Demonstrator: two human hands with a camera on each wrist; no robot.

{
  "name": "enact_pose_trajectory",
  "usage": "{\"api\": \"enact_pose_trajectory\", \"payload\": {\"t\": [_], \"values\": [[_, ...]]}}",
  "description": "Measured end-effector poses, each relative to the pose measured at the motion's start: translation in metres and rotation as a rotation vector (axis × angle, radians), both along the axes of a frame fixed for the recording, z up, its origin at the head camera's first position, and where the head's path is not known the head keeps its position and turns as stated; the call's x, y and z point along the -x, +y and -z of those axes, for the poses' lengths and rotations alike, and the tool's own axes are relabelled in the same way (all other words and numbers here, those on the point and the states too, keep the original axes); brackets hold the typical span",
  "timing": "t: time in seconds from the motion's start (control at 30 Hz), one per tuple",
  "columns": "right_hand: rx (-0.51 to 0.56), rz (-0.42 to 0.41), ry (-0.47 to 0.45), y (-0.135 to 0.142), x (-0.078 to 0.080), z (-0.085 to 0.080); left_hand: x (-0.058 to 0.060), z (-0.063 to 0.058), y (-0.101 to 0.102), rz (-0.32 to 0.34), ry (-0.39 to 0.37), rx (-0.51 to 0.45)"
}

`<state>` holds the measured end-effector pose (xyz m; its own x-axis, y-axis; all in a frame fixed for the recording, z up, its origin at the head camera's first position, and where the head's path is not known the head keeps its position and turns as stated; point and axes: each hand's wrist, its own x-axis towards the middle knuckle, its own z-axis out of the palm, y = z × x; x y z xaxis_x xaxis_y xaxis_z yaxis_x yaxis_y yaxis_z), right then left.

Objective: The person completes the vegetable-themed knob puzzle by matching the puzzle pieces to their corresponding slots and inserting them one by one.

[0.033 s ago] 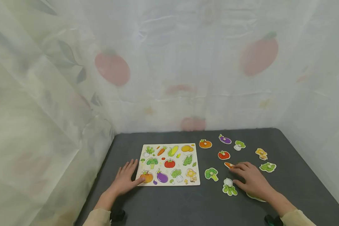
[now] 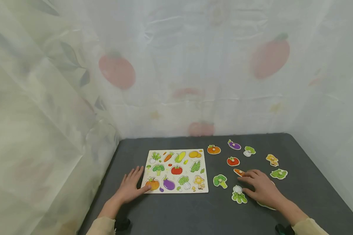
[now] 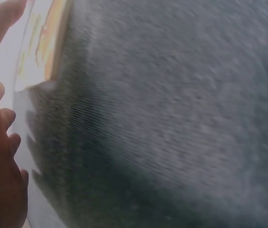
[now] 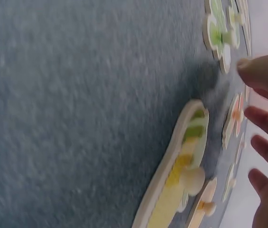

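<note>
A light wooden puzzle board [image 2: 176,191] printed with vegetables lies on the dark table. My left hand [image 2: 130,185] rests at its left side, fingers spread on the table and thumb over the printed pumpkin. My right hand [image 2: 261,186] hovers low over loose knobbed pieces, fingers loosely bent with nothing between them. Its fingertips overlap the end of a carrot piece [image 2: 238,172]; the thumb is beside a white radish piece [image 2: 239,195]. Under the wrist, a corn piece [image 4: 174,178] is partly hidden in the head view; its round knob shows in the right wrist view.
Around the right hand lie broccoli [image 2: 220,181], tomato [image 2: 233,161], pumpkin [image 2: 213,149], eggplant [image 2: 234,145], leafy cabbage [image 2: 249,151], mushroom [image 2: 272,160] and green pea [image 2: 278,174] pieces. Printed white curtains [image 2: 176,65] hang behind and beside the table.
My right hand has shifted very slightly, and a sliver of a piece now shows beyond its far right edge. The left hand, board and other pieces stay put.
</note>
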<state>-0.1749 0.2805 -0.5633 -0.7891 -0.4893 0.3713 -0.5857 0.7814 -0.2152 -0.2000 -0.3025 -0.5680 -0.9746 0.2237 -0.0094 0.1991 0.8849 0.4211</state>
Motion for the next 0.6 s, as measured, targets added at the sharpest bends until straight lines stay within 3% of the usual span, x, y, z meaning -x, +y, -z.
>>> {"api": "enact_pose_trajectory", "payload": {"t": [0.27,0.6], "values": [[0.031,-0.118,-0.029,-0.009,-0.007,0.001,-0.001,0.008,-0.004,-0.005,-0.094,0.012],[0.059,-0.18,0.024,-0.006,-0.005,0.007,-0.002,0.012,-0.003,0.014,-0.085,0.049]]}}
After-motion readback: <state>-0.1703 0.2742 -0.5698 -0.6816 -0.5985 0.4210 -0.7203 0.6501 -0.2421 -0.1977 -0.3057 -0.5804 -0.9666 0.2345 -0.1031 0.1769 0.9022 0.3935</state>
